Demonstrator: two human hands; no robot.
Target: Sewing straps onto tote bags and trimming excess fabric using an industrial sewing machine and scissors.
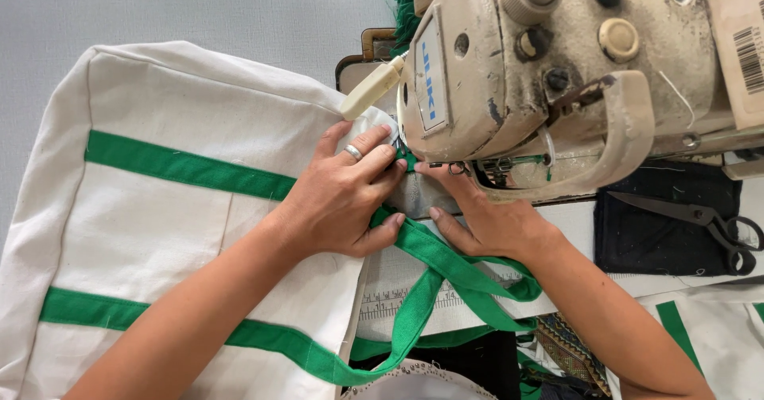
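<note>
A cream canvas bag (pixel 159 233) with green stripes lies spread across the left. A green strap (pixel 446 273) loops off its edge toward the needle area of a worn beige sewing machine (pixel 557 74). My left hand (pixel 342 197), a ring on one finger, presses flat on the bag's edge and pinches the strap beside the presser foot. My right hand (pixel 485 221) rests on the strap and fabric just under the machine head, fingertips at the needle. The needle itself is hidden by the fingers and the machine.
Black scissors (pixel 708 221) lie on a dark cloth at the right. A ruler strip (pixel 390 300) is set into the table below the hands. More cream and green fabric (pixel 716 336) sits at the lower right. A grey floor (pixel 199 10) shows at the top left.
</note>
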